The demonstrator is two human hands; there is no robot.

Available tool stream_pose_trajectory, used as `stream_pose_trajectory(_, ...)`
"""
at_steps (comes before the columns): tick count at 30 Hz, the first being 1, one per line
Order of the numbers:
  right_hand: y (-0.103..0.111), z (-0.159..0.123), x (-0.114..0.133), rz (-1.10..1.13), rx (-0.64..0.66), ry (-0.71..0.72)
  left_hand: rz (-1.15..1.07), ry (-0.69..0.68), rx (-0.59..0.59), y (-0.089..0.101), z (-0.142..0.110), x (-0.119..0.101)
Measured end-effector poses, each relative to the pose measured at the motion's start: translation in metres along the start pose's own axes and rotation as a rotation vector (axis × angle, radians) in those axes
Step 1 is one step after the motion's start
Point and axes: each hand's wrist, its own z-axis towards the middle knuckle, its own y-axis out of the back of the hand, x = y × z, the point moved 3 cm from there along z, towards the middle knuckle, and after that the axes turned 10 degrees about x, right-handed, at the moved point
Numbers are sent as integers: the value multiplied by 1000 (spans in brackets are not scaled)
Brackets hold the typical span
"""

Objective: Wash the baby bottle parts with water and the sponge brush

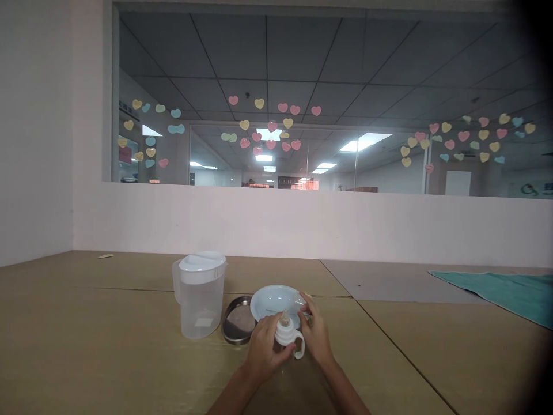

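My left hand (264, 349) is wrapped round a baby bottle (285, 334) with a white collar, a white side handle and a bare, pale amber teat pointing up. Just right of it, my right hand (317, 329) has thumb and fingers curled round a small clear piece (299, 299), perhaps the bottle's cap; its full shape is hidden. Behind both hands is a pale blue bowl (263, 297), with something thin inside that I cannot make out. To the left of the bowl sits a round metal tray (228, 332), partly covered by my left hand.
A clear plastic pitcher (196, 308) with a white lid stands left of the metal tray. A teal cloth (510, 291) lies at the far right. A small flat beige piece (105, 256) rests at the back left. The wall with a window (280, 225) borders the table's back.
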Motion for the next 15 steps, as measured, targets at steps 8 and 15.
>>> stream_pose_trajectory(8,-3,2,6,107,148,-127,17,14,31,-2,0,1)
stream_pose_trajectory(15,-2,0,7,7,208,-128,1,17,66,-2,0,1)
